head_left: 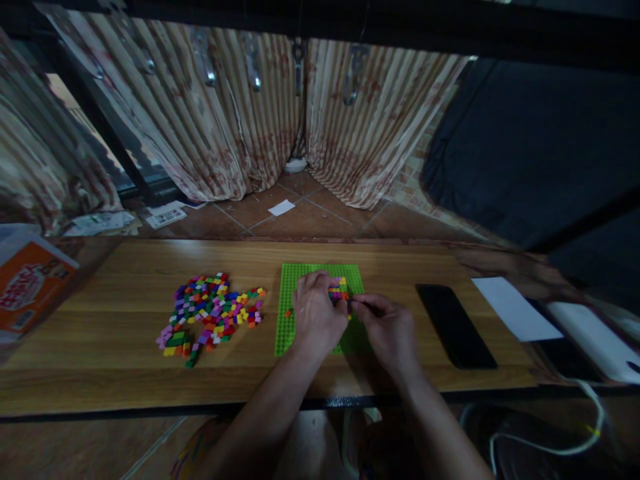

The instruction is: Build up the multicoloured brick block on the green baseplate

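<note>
A green studded baseplate (286, 337) lies on the wooden table. On it stands a small build of coloured toy bricks (340, 287), with pink, yellow, orange and red ones showing. My left hand (320, 313) rests over the plate, its fingers curled against the left and near sides of the build and partly covering it. From the right, my right hand (393, 330) pinches thumb and forefinger together at the build's near right edge. What is in that pinch is too small and dark to make out. A single orange brick (289, 313) sits on the plate left of my left hand.
Loose coloured bricks (215, 310) are heaped on the table's left half. A black phone (455, 327) lies to the right, beside a white sheet (515, 310) and a white device (595, 340) with a cable. An orange-and-white package (30, 287) stands far left. Striped curtains (240, 127) hang behind.
</note>
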Available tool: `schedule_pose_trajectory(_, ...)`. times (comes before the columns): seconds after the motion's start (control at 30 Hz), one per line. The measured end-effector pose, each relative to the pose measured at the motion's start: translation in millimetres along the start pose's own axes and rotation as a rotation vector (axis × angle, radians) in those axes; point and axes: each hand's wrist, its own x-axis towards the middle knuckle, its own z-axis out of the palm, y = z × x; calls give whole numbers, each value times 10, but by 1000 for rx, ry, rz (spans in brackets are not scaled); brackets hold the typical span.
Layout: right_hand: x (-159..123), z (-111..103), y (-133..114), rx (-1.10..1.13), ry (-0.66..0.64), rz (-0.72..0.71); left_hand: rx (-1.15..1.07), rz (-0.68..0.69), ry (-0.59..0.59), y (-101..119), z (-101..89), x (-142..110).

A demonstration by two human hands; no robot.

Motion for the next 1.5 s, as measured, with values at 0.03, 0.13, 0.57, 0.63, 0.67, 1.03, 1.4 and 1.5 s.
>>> schedule_pose_trajectory(0.03,-2,4,-8,-27,-8,-23,2,-3,-7,-2,-9,-3)
schedule_pose_trajectory(0.13,-8,19,-30,-127,-27,-93,-13,3,-38,-23,-45,-12)
schedule_pose_trajectory(0.57,-10,5,9,-91,-67,-41,-109,166,-175,-172,-200,-15)
schedule_pose_trajectory(0.63,7,10,54,1,-76,21,-109,161,-177,-165,-206,-15)
schedule_pose_trajectory(0.67,17,16,72,36,-76,44,-107,159,-177,-162,-207,-15)
schedule_pose_trajectory(1.03,75,77,46,268,-4,210,-123,179,-152,-185,-186,-25)
schedule_pose_trajectory(1.4,69,87,-29,392,33,303,-125,177,-158,-203,-178,-17)
schedule_pose_trajectory(1.5,80,35,-53,362,88,280,-136,182,-157,-210,-204,-17)
